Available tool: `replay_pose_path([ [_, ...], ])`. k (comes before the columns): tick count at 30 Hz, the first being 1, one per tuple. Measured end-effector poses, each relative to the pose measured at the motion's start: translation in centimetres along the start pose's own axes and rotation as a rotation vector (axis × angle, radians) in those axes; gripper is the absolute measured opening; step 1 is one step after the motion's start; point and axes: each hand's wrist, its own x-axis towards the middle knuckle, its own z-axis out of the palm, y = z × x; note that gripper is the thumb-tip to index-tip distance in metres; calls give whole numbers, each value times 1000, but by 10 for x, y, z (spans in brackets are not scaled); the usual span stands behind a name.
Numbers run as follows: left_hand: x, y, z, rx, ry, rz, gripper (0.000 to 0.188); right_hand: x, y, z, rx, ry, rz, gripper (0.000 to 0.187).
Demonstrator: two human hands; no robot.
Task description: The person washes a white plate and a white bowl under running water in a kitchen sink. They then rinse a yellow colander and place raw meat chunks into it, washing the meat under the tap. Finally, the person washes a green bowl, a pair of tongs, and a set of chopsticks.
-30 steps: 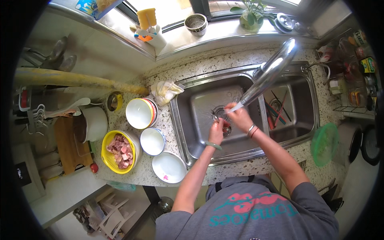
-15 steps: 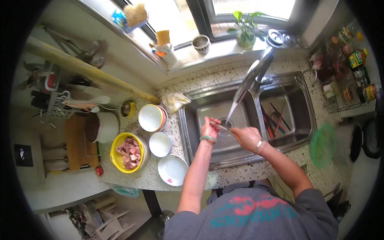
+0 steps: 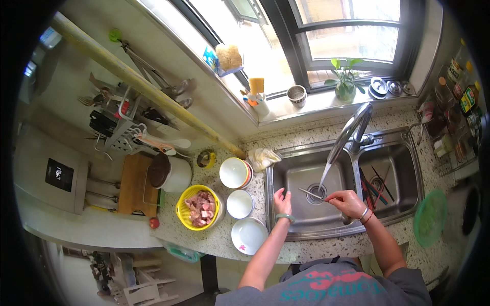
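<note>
My right hand [image 3: 349, 203] is closed around a metal spoon [image 3: 312, 194]. Its thin handle points left over the drain of the left sink basin [image 3: 301, 176], and a rounded end shows below my palm. Beside the stream, my left hand [image 3: 282, 202] is open at the basin's left side, a green bangle on its wrist, holding nothing. Water runs from the chrome faucet [image 3: 343, 137] past the spoon handle into the drain. In the right basin [image 3: 400, 158] lie several chopsticks [image 3: 376, 187] in dark, red and green colours.
Left of the sink stand white bowls [image 3: 240, 204] and a yellow colander [image 3: 179, 210] of raw meat chunks. A crumpled cloth [image 3: 264, 159] lies at the sink's back left corner. A green plastic lid [image 3: 430, 218] leans at the right. A potted plant [image 3: 345, 84] stands on the sill.
My left hand has let go of the spoon and moved left of it. The spoon stays in my right hand alone. The whole view has shifted, showing more of the window.
</note>
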Motion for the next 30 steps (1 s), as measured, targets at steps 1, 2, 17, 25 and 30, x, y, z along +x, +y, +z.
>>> replay_pose_path([
  [1,3,1,-1,-134,10,-82,49,3,9,3,-10,16,-27,21],
  [2,7,2,-2,-125,8,-199,54,12,29,10,-20,32,-55,21],
  [17,2,25,-19,-382,-262,-641,77,4,27,70,-183,362,-36,18],
  [25,33,99,5,-716,-481,-264,69,72,-233,30,41,712,-958,27],
  [30,41,178,12,-677,-478,-214,56,147,-357,6,-95,818,-1232,22],
])
